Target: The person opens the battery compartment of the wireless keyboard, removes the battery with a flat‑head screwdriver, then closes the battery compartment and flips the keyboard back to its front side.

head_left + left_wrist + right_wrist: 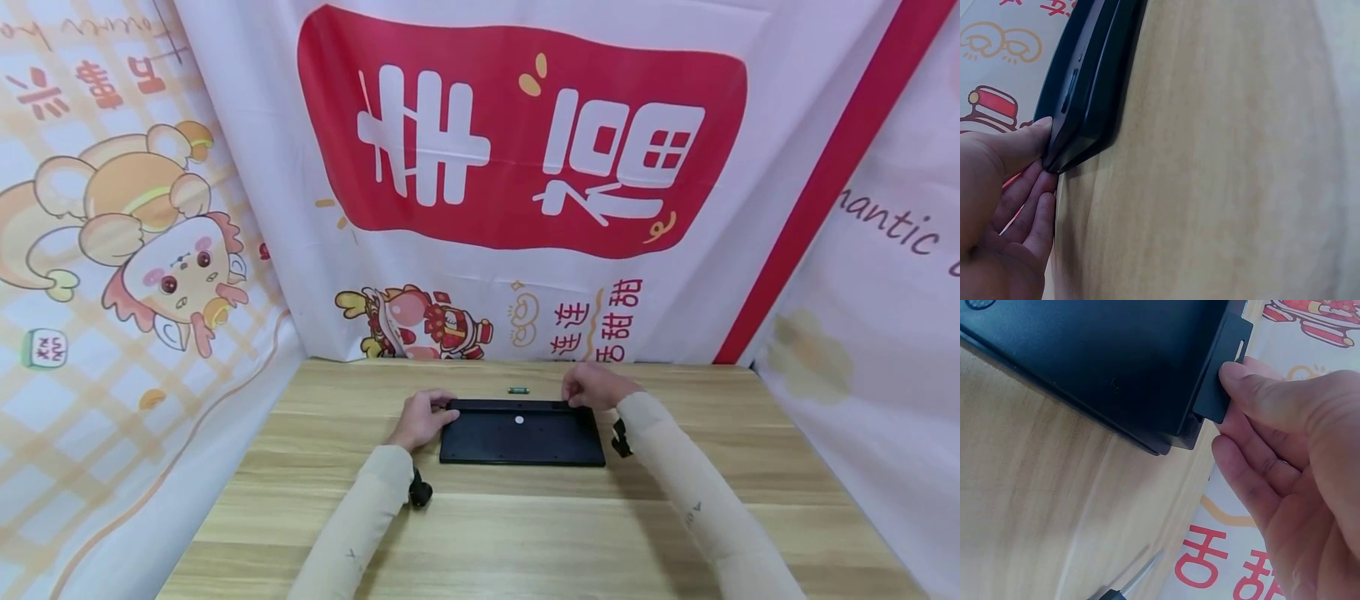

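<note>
A black keyboard (525, 437) lies face down on the wooden table, with a round white sticker on its underside. At its far left corner my left hand (422, 419) pinches the edge, thumb on top and fingers below, as the left wrist view shows. My right hand (600, 386) is at the far right corner. Between its thumb and fingers it holds a small flat black battery cover (1222, 372) with a slot in it, at the keyboard's raised back edge. Whether the cover is seated there I cannot tell. A small green battery (518, 390) lies just behind the keyboard.
A screwdriver (1141, 572), its metal shaft and dark handle partly in view, lies on the table near my right hand. Printed cloth (525, 308) hangs behind the table's far edge and along both sides. Bare wood (525, 533) extends in front of the keyboard.
</note>
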`<action>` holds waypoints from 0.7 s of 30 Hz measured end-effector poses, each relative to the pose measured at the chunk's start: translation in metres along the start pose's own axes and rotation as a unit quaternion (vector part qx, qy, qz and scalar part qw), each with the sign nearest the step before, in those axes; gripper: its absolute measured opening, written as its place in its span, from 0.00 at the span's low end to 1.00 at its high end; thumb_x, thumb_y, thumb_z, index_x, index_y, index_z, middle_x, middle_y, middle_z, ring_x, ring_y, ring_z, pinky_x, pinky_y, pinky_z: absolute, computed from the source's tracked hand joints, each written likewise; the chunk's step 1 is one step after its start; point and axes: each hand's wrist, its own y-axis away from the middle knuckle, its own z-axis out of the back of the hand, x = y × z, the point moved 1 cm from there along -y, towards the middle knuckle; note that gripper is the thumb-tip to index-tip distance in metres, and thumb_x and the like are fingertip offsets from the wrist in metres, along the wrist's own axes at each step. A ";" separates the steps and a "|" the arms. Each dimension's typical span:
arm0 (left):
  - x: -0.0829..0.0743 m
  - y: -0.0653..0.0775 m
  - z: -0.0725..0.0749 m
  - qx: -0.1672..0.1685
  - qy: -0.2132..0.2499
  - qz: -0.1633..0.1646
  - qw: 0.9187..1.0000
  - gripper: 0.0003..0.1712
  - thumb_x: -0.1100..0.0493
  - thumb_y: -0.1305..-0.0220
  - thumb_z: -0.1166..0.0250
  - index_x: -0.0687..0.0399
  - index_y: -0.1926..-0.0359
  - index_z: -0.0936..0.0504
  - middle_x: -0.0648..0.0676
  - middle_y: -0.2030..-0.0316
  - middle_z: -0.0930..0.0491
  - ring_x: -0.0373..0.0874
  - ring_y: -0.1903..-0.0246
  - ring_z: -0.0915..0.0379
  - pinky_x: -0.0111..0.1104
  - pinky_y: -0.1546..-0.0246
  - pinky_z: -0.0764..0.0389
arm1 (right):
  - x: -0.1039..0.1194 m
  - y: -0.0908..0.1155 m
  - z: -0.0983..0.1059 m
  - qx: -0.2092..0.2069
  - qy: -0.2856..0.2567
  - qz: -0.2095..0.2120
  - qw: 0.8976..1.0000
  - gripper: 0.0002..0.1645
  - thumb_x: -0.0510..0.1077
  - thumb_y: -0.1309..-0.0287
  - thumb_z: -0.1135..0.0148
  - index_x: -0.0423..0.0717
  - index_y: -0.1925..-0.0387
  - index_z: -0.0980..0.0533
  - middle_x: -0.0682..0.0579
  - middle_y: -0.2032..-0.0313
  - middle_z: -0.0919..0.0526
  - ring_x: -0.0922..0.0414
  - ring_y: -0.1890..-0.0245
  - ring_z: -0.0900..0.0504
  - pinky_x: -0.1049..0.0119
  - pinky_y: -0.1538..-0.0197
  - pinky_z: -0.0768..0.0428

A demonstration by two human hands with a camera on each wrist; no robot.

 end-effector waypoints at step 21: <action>0.001 -0.001 -0.002 -0.005 -0.015 -0.008 1.000 0.13 0.61 0.32 0.27 0.50 0.47 0.10 0.56 0.50 0.10 0.53 0.45 0.15 0.49 0.40 0.16 | 0.000 0.007 -0.010 -0.041 0.045 0.035 0.998 0.07 0.39 0.41 0.22 0.48 0.59 0.09 0.55 0.62 0.09 0.62 0.62 0.15 0.62 0.56 0.12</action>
